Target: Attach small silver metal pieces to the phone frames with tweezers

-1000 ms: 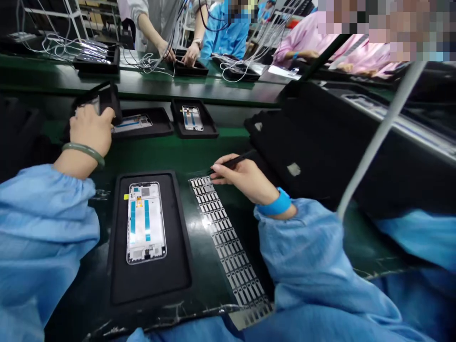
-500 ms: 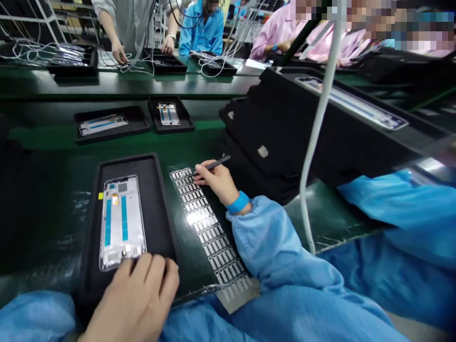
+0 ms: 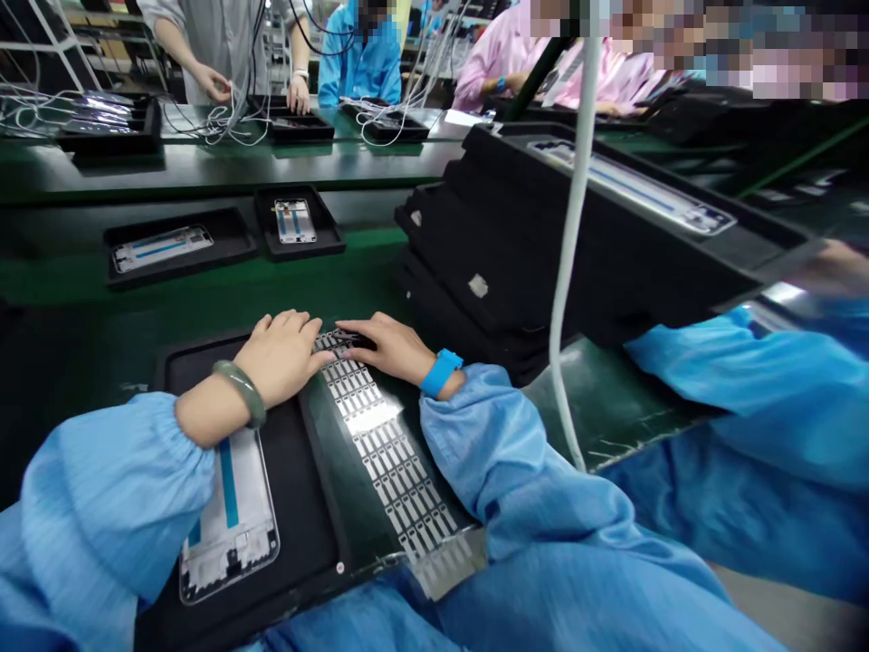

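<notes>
My left hand, with a green bangle at its wrist, lies with fingers stretched over the far end of a black tray, its thumb reaching the top of a sticker sheet. Below that forearm, a silver phone frame with blue strips sits in the tray, its upper part hidden. My right hand, wearing a blue wristband, pinches dark tweezers at the sheet's far end. Rows of small pale labels cover the sheet, whose near end hangs over the table edge.
Two smaller-looking trays with phone frames stand farther back. At the right rises a stack of black trays, with a white cable hanging before it. A co-worker's blue sleeve is at the right; others work behind.
My left hand has left the phone frame's lower end and moved forward to the sheet's top. The tray and frame sit nearer to me. The tweezers have turned toward the left hand.
</notes>
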Motion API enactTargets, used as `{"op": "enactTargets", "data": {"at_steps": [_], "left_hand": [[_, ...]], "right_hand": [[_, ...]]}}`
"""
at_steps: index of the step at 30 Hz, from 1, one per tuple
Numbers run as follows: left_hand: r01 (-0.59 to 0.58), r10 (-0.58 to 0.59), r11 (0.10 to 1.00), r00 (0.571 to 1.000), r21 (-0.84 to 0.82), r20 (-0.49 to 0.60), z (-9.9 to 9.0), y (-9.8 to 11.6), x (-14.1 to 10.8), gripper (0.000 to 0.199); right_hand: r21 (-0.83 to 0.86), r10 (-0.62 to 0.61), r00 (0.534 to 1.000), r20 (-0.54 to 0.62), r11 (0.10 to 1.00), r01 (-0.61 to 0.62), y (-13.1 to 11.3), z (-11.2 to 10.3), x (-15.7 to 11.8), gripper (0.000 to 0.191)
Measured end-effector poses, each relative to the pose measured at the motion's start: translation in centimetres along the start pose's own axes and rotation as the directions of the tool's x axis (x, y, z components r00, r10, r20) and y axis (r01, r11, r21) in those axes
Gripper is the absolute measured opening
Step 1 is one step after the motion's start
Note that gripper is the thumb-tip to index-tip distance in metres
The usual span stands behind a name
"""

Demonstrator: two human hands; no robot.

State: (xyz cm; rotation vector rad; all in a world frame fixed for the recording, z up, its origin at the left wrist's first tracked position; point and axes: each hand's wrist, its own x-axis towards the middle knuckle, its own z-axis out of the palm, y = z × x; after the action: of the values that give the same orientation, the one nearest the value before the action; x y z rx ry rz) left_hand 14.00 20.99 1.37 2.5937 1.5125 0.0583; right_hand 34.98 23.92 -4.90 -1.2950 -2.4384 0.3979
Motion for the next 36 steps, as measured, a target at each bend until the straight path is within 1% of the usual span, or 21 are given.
{"op": "enactTargets", "data": {"at_steps": [2, 4, 7, 9, 11, 12, 14, 17, 18, 19, 22, 23, 24, 26, 28, 30, 33, 36], "left_hand": [[-0.002, 0.003, 0.999, 1.0, -0.036, 0.007, 1.1, -0.2, 0.5, 0.047], [-0.019, 0.019, 0.996, 1.0, -0.084, 0.002, 1.9, -0.1, 0.5, 0.048], [-0.042, 0.037, 0.984, 0.999, -0.172, -0.031, 2.2, 0.0, 0.2, 0.046], [-0.055, 0.04, 0.969, 0.997, -0.242, -0.066, 2.0, 0.1, 0.1, 0.041], [-0.078, 0.048, 0.941, 0.994, -0.328, -0.1, 1.6, 0.1, -0.2, 0.032], [-0.091, 0.05, 0.921, 0.992, -0.378, -0.116, 1.3, 0.2, -0.4, 0.029], [-0.106, 0.04, 0.873, 0.988, -0.476, -0.146, 0.9, 0.2, -0.9, 0.027], [-0.089, -0.021, 0.803, 0.984, -0.589, -0.177, 0.5, 0.2, -1.6, 0.028], [-0.07, -0.06, 0.759, 0.983, -0.647, -0.176, 0.4, 0.2, -1.8, 0.029], [-0.046, -0.104, 0.695, 0.981, -0.717, -0.163, 0.5, 0.2, -2.0, 0.03], [0.035, -0.218, 0.451, 0.973, -0.892, -0.072, 0.8, 0.1, -2.2, 0.032], [0.054, -0.232, 0.401, 0.972, -0.914, -0.045, 0.8, 0.2, -2.2, 0.032], [0.066, -0.238, 0.37, 0.971, -0.927, -0.026, 0.9, 0.2, -2.2, 0.031], [0.071, -0.238, 0.342, 0.971, -0.937, -0.013, 0.9, 0.4, -2.2, 0.028], [0.061, -0.23, 0.314, 0.973, -0.948, -0.014, 0.8, 0.5, -2.2, 0.025], [0.067, -0.225, 0.253, 0.974, -0.965, 0.009, 0.6, 0.6, -2.3, 0.023], [0.133, -0.223, 0.087, 0.968, -0.987, 0.111, 0.3, 0.7, -2.2, 0.024], [0.21, -0.187, -0.078, 0.957, -0.975, 0.221, 0.1, 0.6, -2.1, 0.03]], "right_hand": [[0.023, -0.024, 0.999, -0.024, 0.999, 0.025, 0.0, 0.4, -0.1, 0.042], [0.079, -0.076, 0.994, -0.076, 0.993, 0.082, -0.2, 0.6, -0.2, 0.032], [0.192, -0.106, 0.98, -0.17, 0.972, 0.139, -1.3, 0.3, -0.3, 0.021], [0.32, -0.063, 0.968, -0.241, 0.937, 0.14, -2.4, -0.2, -0.3, 0.017], [0.476, 0.035, 0.956, -0.292, 0.872, 0.114, -3.7, -0.8, -0.5, 0.016], [0.553, 0.091, 0.95, -0.299, 0.828, 0.095, -4.3, -1.0, -0.5, 0.016], [0.691, 0.193, 0.94, -0.281, 0.72, 0.059, -5.3, -1.1, -0.7, 0.015], [0.827, 0.287, 0.931, -0.225, 0.561, 0.027, -6.1, -0.9, -1.0, 0.018], [0.848, 0.31, 0.926, -0.215, 0.53, 0.019, -6.3, -0.8, -1.1, 0.019], [0.859, 0.333, 0.919, -0.21, 0.512, 0.011, -6.4, -0.7, -1.1, 0.02], [0.867, 0.373, 0.906, -0.2, 0.498, -0.014, -6.6, -0.7, -1.1, 0.02], [0.868, 0.371, 0.908, -0.194, 0.496, -0.017, -6.7, -0.8, -1.1, 0.021], [0.866, 0.361, 0.913, -0.189, 0.499, -0.018, -6.8, -0.9, -1.1, 0.021], [0.86, 0.348, 0.919, -0.185, 0.509, -0.02, -7.0, -1.1, -1.1, 0.024], [0.857, 0.365, 0.913, -0.181, 0.514, -0.036, -7.4, -1.2, -1.2, 0.028], [0.858, 0.382, 0.907, -0.175, 0.511, -0.049, -7.6, -1.1, -1.2, 0.03], [0.85, 0.349, 0.921, -0.175, 0.525, -0.037, -7.6, -0.8, -1.2, 0.026], [0.839, 0.34, 0.924, -0.174, 0.543, -0.043, -7.3, -0.5, -1.2, 0.026]]}}
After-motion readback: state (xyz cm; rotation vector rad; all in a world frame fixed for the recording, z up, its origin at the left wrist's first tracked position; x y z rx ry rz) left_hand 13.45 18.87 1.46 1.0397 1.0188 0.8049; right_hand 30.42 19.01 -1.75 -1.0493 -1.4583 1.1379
